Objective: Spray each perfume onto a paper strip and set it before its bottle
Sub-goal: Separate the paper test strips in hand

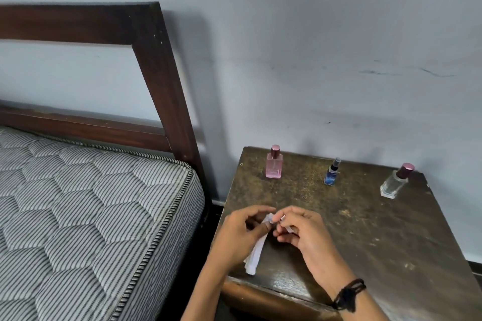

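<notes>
Separating one strip from the bundle: left hand curls round the white paper strips at 7 o'clock on the nightstand, right hand pinches their top ends. Best to slide a single strip free, slowly. Mattress at 9. Pink bottle at 11, blue spray bottle at 12, clear bottle at 1. Caps likely need removing first.

pink bottle, blue bottle, striped mattress
</notes>
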